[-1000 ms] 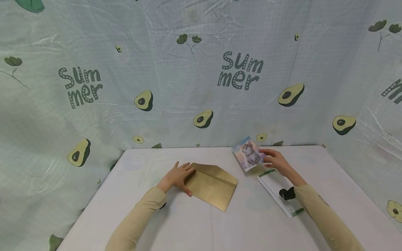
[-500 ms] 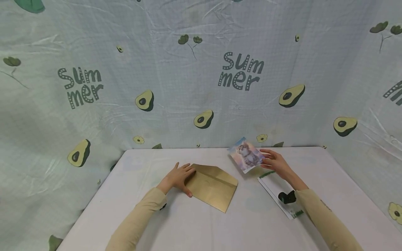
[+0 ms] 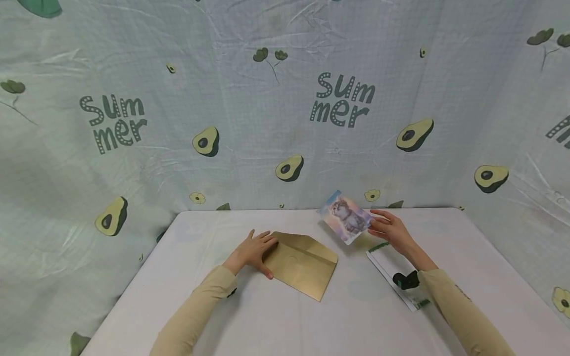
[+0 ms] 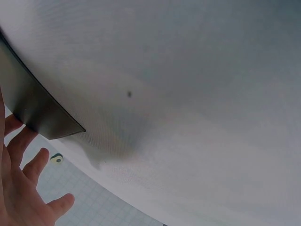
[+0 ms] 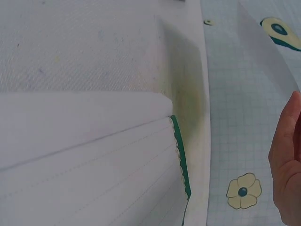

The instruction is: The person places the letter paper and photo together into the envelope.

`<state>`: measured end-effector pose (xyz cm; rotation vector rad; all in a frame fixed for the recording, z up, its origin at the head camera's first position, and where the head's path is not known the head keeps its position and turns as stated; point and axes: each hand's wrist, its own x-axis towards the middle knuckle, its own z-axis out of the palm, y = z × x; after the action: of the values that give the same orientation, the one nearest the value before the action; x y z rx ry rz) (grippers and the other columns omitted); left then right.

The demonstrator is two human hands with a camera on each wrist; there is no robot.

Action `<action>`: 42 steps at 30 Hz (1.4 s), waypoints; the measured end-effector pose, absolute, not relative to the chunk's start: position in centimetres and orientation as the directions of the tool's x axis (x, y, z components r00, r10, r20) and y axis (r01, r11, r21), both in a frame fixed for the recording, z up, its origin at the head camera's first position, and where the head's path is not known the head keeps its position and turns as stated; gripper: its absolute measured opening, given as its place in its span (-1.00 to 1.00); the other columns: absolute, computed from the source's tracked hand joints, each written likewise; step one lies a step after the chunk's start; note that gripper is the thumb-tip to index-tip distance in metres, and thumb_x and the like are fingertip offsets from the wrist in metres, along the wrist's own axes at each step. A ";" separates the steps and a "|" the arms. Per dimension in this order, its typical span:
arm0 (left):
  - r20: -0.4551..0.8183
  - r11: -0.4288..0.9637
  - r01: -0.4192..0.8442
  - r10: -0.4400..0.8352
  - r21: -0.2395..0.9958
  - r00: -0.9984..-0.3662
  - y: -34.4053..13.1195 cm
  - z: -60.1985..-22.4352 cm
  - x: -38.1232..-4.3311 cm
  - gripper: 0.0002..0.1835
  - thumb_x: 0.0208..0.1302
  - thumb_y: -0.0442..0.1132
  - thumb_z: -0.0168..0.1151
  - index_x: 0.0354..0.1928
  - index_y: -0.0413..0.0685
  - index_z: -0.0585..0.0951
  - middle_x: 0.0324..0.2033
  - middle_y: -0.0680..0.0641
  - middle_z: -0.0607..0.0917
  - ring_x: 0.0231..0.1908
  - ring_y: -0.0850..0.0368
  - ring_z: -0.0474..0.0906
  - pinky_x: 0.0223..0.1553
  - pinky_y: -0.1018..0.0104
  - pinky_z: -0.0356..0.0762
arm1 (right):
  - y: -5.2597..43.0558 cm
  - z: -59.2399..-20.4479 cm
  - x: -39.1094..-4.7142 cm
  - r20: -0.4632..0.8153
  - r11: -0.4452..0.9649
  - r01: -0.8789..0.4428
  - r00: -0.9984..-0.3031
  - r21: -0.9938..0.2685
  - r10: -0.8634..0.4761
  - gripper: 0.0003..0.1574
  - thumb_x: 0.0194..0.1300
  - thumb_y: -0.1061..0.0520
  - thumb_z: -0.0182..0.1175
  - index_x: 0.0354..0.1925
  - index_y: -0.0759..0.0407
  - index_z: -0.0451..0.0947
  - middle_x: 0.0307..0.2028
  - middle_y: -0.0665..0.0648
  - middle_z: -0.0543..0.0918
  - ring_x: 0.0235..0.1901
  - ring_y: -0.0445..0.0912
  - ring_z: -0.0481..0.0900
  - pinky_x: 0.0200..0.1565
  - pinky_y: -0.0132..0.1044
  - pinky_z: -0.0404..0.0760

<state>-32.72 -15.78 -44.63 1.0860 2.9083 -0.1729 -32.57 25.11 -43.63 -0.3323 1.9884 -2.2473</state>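
In the head view, my left hand (image 3: 254,253) rests at the left edge of a gold envelope (image 3: 300,267), fingers and thumb spread. The envelope lies on the table with its flap pointing away. A darkened corner of it shows in the left wrist view beside the fingers (image 4: 21,141). My right hand (image 3: 392,231) pinches the right edge of a card with a kitten picture (image 3: 345,217), tilted up over the table's far side. Only part of that hand shows in the right wrist view, at the right edge, with the card's pale back above it.
A white lined sheet or pad with green borders (image 3: 392,274) lies under my right forearm, partly covered by the wrist camera (image 3: 406,280). Behind the white table (image 3: 276,326) hangs a cloth printed with avocados and "summer".
My right hand has turned and shifted the kitten card slightly to the left, so its picture shows more fully. The left hand and the envelope have stayed put.
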 end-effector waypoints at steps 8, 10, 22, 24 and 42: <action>-0.084 0.753 0.645 0.640 -0.129 -0.764 -15.6 -44.6 -33.0 0.18 -0.41 0.44 0.27 0.29 -0.08 0.20 0.29 -0.11 0.26 0.32 -0.07 0.08 0.17 -0.27 0.05 | 23.3 -43.5 -32.4 0.101 -0.110 -0.076 -0.965 -0.991 -0.243 -0.57 0.29 0.28 -0.03 0.10 0.44 0.25 -0.32 -0.12 0.62 -0.32 -0.27 0.62 -0.22 -0.39 0.60; -0.088 0.752 0.646 0.640 -0.130 -0.763 -15.6 -44.8 -33.0 0.18 -0.41 0.44 0.27 0.29 -0.08 0.20 0.29 -0.11 0.25 0.32 -0.08 0.08 0.17 -0.28 0.05 | 22.8 -43.6 -32.4 0.109 -0.085 -0.091 -0.963 -0.992 -0.245 -0.62 0.28 0.29 -0.02 0.05 0.42 0.31 -0.34 -0.12 0.61 -0.34 -0.26 0.61 -0.22 -0.35 0.60; -0.090 0.750 0.642 0.637 -0.156 -0.766 -15.5 -44.9 -33.0 0.18 -0.41 0.46 0.25 0.30 -0.05 0.19 0.29 -0.08 0.25 0.32 -0.05 0.08 0.17 -0.27 0.07 | 20.7 -44.3 -32.6 0.132 0.040 -0.145 -0.965 -0.989 -0.228 -0.49 0.27 0.26 0.01 0.08 0.61 0.21 -0.37 -0.12 0.57 -0.37 -0.29 0.59 -0.22 -0.26 0.61; -0.092 0.751 0.643 0.637 -0.149 -0.765 -15.5 -44.8 -32.9 0.18 -0.40 0.46 0.25 0.30 -0.05 0.19 0.29 -0.08 0.25 0.32 -0.05 0.08 0.17 -0.27 0.06 | 20.5 -44.6 -32.7 0.120 0.049 -0.135 -0.966 -0.990 -0.228 -0.49 0.28 0.26 0.00 0.09 0.60 0.22 -0.35 -0.11 0.56 -0.37 -0.30 0.58 -0.21 -0.27 0.61; -0.074 0.739 0.658 0.655 -0.144 -0.752 -15.6 -45.0 -33.0 0.17 -0.40 0.44 0.26 0.29 -0.07 0.21 0.28 -0.11 0.27 0.31 -0.09 0.10 0.16 -0.29 0.05 | 18.3 -45.8 -33.6 0.034 0.205 -0.079 -0.976 -0.975 -0.214 -0.60 0.29 0.32 -0.06 0.04 0.56 0.31 -0.12 0.40 0.50 -0.40 -0.26 0.56 -0.25 -0.27 0.62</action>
<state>-33.00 -15.63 -44.98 1.0996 2.9129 -0.2523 -33.61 18.29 -45.78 -0.2869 2.3528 -1.8931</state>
